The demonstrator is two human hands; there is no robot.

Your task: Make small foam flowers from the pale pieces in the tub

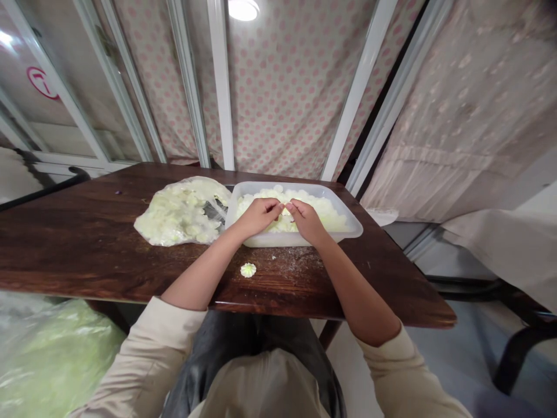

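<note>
Over the translucent tub [354, 228], a small pale piece [286, 211] sits pinched between thumbs and curled fingers of left hand [260, 216] and right hand [307, 220]. Similar pale discs [334, 218] heap the tub. To its left, a filled plastic bag [172, 216]; nearer, one fluted disc [248, 270] on the dark surface [78, 232].

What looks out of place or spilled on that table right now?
One pale, ruffled piece lies alone on the table, on the person's side of the tub, while similar-looking pieces are heaped inside. Pale specks also litter the wood to its right, perhaps spilled crumbs.
</note>
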